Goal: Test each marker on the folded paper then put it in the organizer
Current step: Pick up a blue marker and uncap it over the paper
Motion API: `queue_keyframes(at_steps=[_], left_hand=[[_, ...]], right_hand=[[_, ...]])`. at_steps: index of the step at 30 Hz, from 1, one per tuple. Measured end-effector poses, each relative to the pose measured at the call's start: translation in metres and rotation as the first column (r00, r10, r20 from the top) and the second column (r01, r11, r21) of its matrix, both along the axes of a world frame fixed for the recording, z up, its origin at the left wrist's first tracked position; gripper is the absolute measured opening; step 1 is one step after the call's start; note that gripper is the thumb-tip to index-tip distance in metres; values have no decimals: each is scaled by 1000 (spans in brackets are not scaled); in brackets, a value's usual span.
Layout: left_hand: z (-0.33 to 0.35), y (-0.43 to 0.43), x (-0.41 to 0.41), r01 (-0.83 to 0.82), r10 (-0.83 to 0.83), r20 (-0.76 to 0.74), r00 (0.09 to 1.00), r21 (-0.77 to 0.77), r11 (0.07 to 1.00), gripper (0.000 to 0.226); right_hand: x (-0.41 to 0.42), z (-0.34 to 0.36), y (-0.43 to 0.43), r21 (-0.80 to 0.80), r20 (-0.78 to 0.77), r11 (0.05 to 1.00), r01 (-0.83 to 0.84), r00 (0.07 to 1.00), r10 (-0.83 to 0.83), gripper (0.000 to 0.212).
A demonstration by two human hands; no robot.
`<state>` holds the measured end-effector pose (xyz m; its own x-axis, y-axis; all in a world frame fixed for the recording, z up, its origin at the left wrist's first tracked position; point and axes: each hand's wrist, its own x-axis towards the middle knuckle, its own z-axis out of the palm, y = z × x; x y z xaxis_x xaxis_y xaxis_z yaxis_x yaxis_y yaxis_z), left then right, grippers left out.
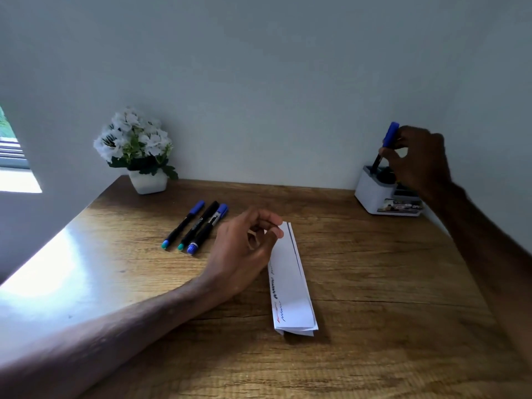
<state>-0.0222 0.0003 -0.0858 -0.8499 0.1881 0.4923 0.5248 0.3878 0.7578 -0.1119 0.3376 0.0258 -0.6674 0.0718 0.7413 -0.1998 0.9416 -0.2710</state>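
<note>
The wood-grain desk (374, 283) carries a long white folded paper (290, 286), scribbled along its left edge, near the middle. Three slim dark markers (198, 226) lie side by side left of it. At the far right corner, the right hand (417, 159) half hides a boxy white organizer (371, 191), fingers clamped on a blue-capped marker (390, 136) whose lower end dips inside. The left hand (241, 249), curled, pinches the paper's far end.

Honestly, only two limbs were caught on camera. The left hand (244, 249) and the right hand (420, 162) were left bare, and the left forearm (115, 321) and right forearm (489, 240) were shown uncovered right up to the frame edge.
</note>
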Motion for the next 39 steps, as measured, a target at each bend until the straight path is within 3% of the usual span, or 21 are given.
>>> queue_keyframes(at_steps=[3,9,15,20,29,34,39], left_hand=[[0,0,0,1,-1,13,1000,-4,1000,18],[0,0,1,17,-17,18,1000,-15,1000,19],[0,0,0,22,-21,25,999,-31,999,19],[-1,0,-1,31,-30,28,999,-31,999,18],[-1,0,-1,31,-30,45,999,-22,999,17],[0,0,-1,34,-33,32,999,-32,999,17],[2,2,2,9,-12,-23,1000,-142,990,19]], right_hand=[[1,-9,3,9,18,1000,-11,1000,11,21],[9,0,1,35,-95,999,28,995,-25,24],[2,-11,7,52,95,990,132,986,-137,29],[-1,-20,9,9,117,987,160,980,-160,27],[8,-22,5,-3,14,997,72,997,-72,29],[27,-31,-22,33,-59,998,52,997,-50,19],[66,-49,-88,9,84,992,-123,989,122,16]])
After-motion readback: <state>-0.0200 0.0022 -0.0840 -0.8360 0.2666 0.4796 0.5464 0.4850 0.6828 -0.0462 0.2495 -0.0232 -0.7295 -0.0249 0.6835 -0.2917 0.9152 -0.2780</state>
